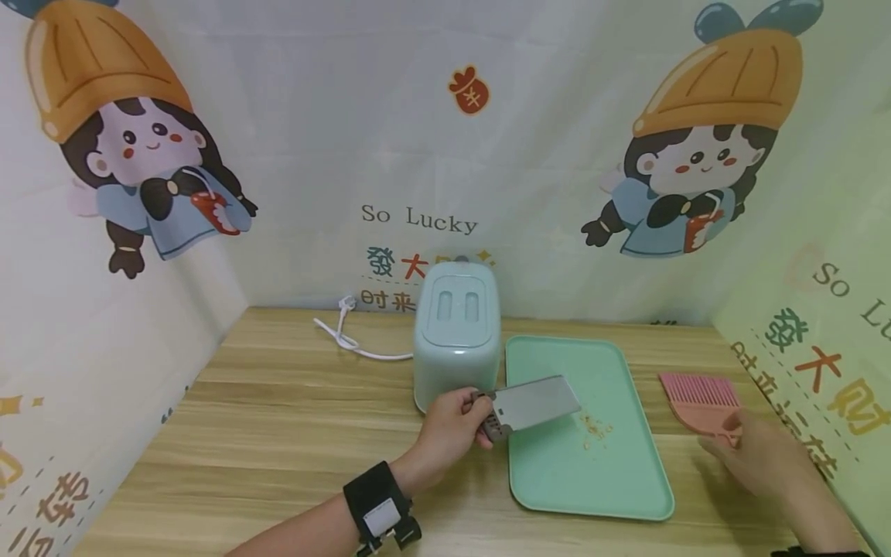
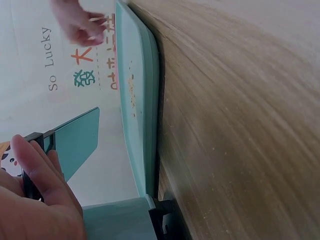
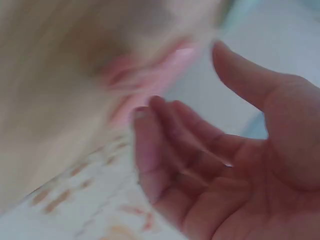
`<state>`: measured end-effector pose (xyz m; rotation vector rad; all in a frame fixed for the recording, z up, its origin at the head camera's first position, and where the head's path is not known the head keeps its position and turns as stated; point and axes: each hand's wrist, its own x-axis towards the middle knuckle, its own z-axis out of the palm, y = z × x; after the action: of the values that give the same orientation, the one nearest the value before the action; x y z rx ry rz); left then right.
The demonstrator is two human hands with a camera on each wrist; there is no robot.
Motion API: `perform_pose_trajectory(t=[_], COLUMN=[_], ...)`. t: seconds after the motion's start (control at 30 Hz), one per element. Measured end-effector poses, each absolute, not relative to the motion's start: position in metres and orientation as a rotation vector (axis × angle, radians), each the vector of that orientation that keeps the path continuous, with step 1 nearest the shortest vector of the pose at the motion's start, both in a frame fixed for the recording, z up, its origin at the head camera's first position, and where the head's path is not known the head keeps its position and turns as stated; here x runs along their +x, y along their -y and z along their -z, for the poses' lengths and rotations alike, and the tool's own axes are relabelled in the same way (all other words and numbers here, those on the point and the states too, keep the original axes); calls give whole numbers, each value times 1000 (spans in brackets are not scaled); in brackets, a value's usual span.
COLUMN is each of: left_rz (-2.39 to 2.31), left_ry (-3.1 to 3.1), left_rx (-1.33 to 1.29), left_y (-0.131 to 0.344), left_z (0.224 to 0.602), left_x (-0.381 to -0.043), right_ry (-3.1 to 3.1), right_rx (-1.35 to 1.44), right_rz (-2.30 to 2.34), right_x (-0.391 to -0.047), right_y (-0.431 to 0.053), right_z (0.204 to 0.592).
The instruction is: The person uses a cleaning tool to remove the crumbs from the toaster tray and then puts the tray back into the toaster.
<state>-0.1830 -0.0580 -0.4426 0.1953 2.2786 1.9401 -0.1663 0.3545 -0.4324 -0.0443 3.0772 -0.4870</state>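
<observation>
My left hand (image 1: 448, 429) grips the dark plastic end of a toaster's flat metal crumb tray (image 1: 536, 404). It holds the plate tilted over the left side of the green serving tray (image 1: 626, 487). Crumbs (image 1: 595, 425) lie scattered on that tray, just right of the plate's far end. At the right, a pink brush (image 1: 703, 402) lies on the table with its bristles pointing away from me. My right hand (image 1: 766, 456) is at the brush's handle end. In the right wrist view its thumb and bent fingers (image 3: 150, 160) are spread apart, with the blurred brush beyond them.
A pale green toaster (image 1: 455, 325) stands left of the serving tray, close behind my left hand. Its white cord and plug (image 1: 341, 333) lie on the wooden table (image 1: 278, 402) at the back left. A printed cloth (image 1: 306, 155) hangs around the back and sides.
</observation>
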Motion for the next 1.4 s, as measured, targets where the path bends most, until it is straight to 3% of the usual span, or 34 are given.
perform_pose_trajectory(t=[0.23, 0.53, 0.93, 1.4], left_rz=[-2032, -2137, -2163, -2147], left_ry=[-2188, -2091, -2090, -2083], left_rx=[186, 172, 162, 197], left_y=[54, 48, 43, 41], left_z=[443, 439, 442, 441], left_x=[-183, -178, -176, -171], right_ry=[-2840, -2010, -1732, -1748], right_rx=[-294, -49, 55, 150], right_rz=[1301, 1883, 2117, 2155], right_x=[-161, -162, -162, -164], right_y=[-257, -183, -140, -139], right_z=[417, 435, 436, 435])
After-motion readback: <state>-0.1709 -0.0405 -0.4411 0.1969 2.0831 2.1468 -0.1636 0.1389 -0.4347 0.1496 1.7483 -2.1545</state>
